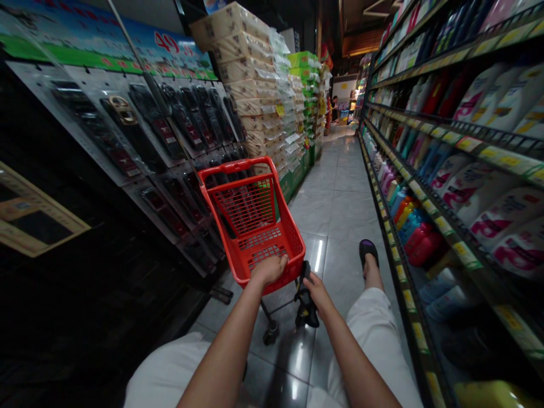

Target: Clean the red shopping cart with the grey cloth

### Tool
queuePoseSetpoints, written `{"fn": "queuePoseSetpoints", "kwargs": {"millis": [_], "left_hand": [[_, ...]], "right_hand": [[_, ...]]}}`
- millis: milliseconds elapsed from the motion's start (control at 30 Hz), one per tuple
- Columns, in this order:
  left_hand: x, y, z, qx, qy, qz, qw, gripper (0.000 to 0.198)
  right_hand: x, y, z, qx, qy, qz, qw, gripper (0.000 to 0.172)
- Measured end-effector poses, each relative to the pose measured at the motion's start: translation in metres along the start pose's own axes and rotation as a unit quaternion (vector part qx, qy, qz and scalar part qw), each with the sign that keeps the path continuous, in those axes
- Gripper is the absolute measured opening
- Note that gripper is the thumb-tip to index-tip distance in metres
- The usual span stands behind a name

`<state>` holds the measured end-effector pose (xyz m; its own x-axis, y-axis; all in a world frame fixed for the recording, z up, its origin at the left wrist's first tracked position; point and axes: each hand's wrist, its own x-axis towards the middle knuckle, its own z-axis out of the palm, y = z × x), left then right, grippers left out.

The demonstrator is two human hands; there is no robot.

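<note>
Head view: the left hand (270, 270) curls over the cart (291, 233); the right hand (318, 292) pinches a dark thing (305, 273), which a slack pinch could drop.

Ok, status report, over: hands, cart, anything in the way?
Left hand on red cart, near rim. Right hand holding black item by cart's corner. Packaged belts hang close on the left, shelves on the right.
</note>
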<state>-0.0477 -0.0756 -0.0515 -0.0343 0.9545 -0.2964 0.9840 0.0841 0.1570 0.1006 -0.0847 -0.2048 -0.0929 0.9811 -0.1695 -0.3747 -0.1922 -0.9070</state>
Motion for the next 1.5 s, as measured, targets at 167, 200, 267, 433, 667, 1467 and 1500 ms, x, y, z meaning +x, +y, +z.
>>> {"fn": "queuePoseSetpoints", "kwargs": {"millis": [167,200,267,433,667,1467,1500], "left_hand": [[-0.002,-0.002,0.0,-0.004,-0.014,0.014,1.0,0.074],[-0.002,-0.002,0.001,-0.004,-0.016,0.015,1.0,0.075],[-0.002,-0.003,0.001,-0.006,-0.018,0.017,1.0,0.076],[-0.002,-0.002,0.003,-0.006,-0.018,0.014,1.0,0.074],[-0.005,-0.002,0.002,-0.008,-0.021,0.017,1.0,0.075],[-0.002,0.003,0.0,-0.016,-0.014,0.0,1.0,0.077],[-0.002,0.002,0.0,-0.017,-0.014,0.002,1.0,0.078]], "right_hand": [[-0.005,-0.03,-0.009,0.054,-0.067,0.03,0.996,0.047],[-0.005,-0.037,-0.01,0.07,-0.075,0.028,0.994,0.048],[-0.004,-0.043,-0.012,0.09,-0.082,0.028,0.992,0.049],[0.002,-0.014,-0.017,0.059,-0.036,0.065,0.995,0.043],[-0.004,-0.018,-0.017,0.068,-0.048,0.056,0.995,0.045],[0.0,-0.052,0.007,-0.093,0.063,-0.21,0.971,0.039],[0.002,-0.053,0.009,-0.146,0.064,-0.241,0.957,0.037]]}}
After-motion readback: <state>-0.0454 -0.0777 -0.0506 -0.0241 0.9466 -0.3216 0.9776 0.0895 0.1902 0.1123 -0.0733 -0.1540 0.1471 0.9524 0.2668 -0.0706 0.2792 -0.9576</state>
